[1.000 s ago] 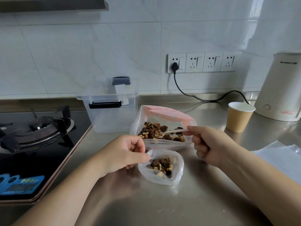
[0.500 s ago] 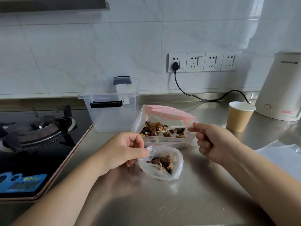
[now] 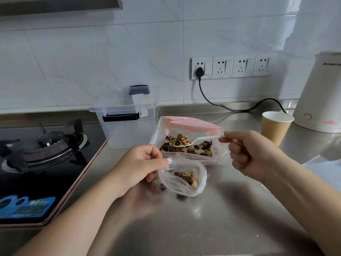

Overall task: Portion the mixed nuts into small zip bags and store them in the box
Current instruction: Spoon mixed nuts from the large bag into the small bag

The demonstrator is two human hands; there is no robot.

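Left hand (image 3: 140,165) pinches the small zip bag (image 3: 184,177) rim, mouth open, on the table (image 3: 212,228). Right hand (image 3: 245,154) pinches a plastic spoon (image 3: 191,141), now heaped and raised above the nuts in the large bag (image 3: 186,137) at 12 o'clock. Storage box (image 3: 127,119) at 10 o'clock.

The large clear bag (image 3: 186,143) with a pink zip strip is standing open on the steel counter, holding loose mixed nuts (image 3: 186,147). A white plastic spoon (image 3: 195,140) is lying across its mouth, bowl heaped with nuts. Just in front, 1 small clear zip bag (image 3: 182,177) is sitting open and tilted, carrying a modest portion of nuts at its bottom. The transparent box (image 3: 127,124) with dark latches is standing behind and to the left, its lid resting on top
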